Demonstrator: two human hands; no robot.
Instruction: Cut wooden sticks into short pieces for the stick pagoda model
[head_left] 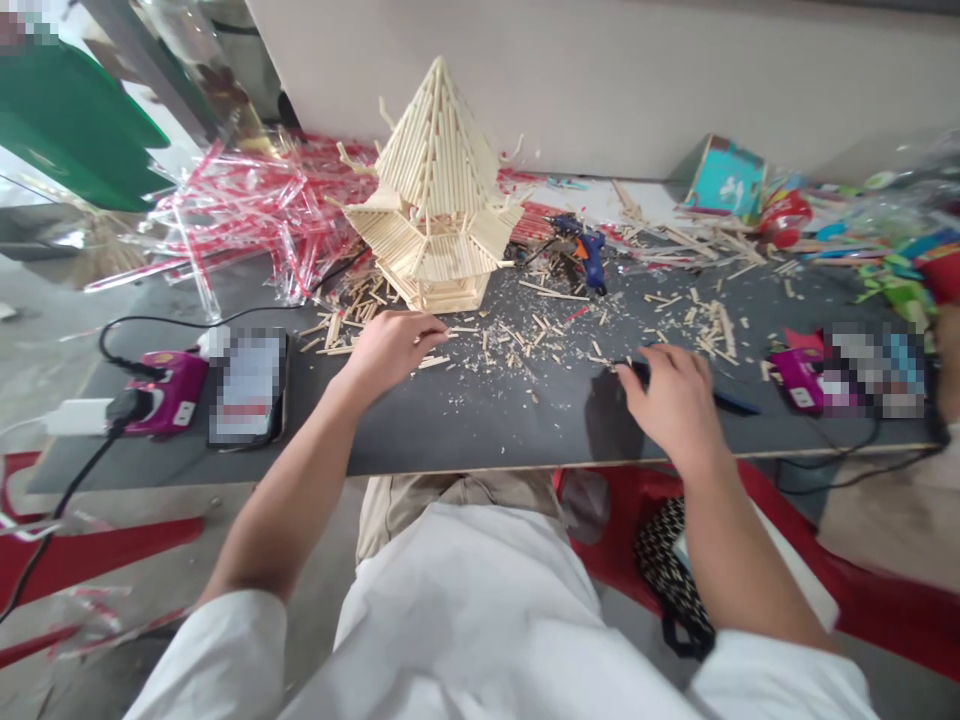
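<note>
My left hand (394, 348) is over the table just in front of a model pagoda (442, 170) built of pale wooden sticks. Its fingers are pressed together, and whatever may be between them is too small to make out. Short loose sticks (341, 335) lie beside and under it. My right hand (675, 400) is curled over a dark hand tool (736, 403), whose dark blue handle end sticks out to the right; its exact kind is hidden. Stick offcuts (712, 325) lie beyond that hand.
A blue glue gun (592, 262) lies right of the pagoda. Red-and-clear plastic wrappers (255, 215) heap at the back left. A phone (249, 385) and purple power socket (169, 390) lie left; another purple socket (799, 380) is right. Cables cross the table (450, 430).
</note>
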